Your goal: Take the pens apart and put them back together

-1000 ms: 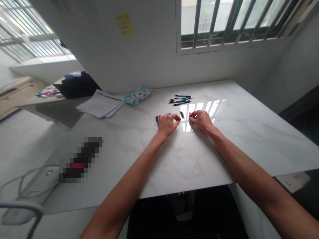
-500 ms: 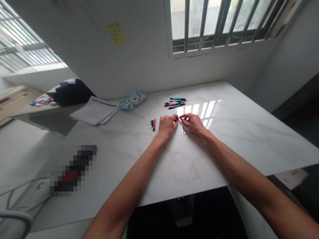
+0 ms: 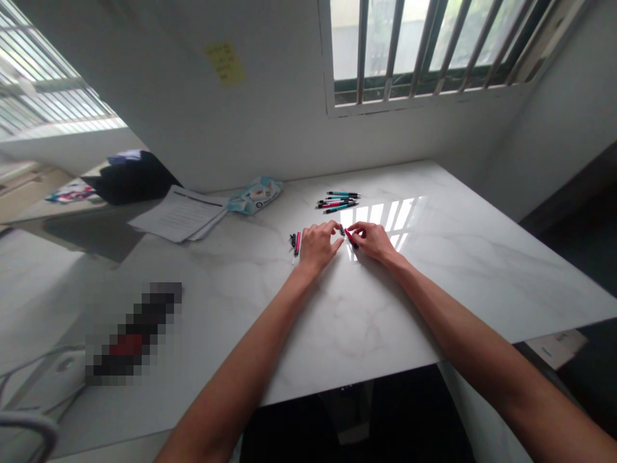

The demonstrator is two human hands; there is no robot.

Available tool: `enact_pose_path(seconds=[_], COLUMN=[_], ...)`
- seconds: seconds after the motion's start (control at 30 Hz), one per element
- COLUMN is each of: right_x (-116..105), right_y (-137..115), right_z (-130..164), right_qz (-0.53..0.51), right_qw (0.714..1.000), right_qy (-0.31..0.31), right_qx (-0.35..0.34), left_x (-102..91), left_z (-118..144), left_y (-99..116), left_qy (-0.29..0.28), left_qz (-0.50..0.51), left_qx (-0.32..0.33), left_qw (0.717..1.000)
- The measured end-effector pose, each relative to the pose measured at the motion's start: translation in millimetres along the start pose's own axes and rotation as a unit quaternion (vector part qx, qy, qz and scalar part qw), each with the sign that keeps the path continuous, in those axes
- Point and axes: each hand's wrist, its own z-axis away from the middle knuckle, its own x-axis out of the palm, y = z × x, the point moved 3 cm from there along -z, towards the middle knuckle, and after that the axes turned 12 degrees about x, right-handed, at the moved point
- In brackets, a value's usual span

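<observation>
Hands meet mid-table, toward the far edge. Right hand (image 3: 373, 241) pinches a red pen barrel (image 3: 350, 237); left hand (image 3: 317, 245) has fingertips closed on a small dark part (image 3: 342, 229) at the barrel's end, too small to ID. Spare red pen pieces (image 3: 295, 244) lie just left of the left hand; assembled pens (image 3: 337, 201) sit nearer the far edge. Imo: keep barrel steady, line parts up on axis, push w/o twisting.

Glossy, smooth marble-look table (image 3: 434, 270); shiny plastic pens (image 3: 337, 200); matt paper sheets (image 3: 178, 215).
</observation>
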Motion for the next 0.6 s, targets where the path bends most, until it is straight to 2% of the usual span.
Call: enact_pose_path(seconds=[0.27, 0.43, 0.6], right_x=[0, 0, 3], right_y=[-5, -8, -11], right_z=[2, 5, 7], right_qz=[-0.003, -0.008, 0.001], right_qw=[1.000, 1.000, 1.000], right_qy=[0.014, 0.011, 0.012], right_qx=[0.003, 0.019, 0.025], left_x=[-40.1, -45.4, -47.5], left_z=[51, 60, 60], left_y=[-31, -49, -55], left_qy=[0.087, 0.142, 0.162], left_qz=[-0.001, 0.012, 0.034], left_qx=[-0.044, -0.082, -0.106], left_qw=[0.995, 0.986, 0.981])
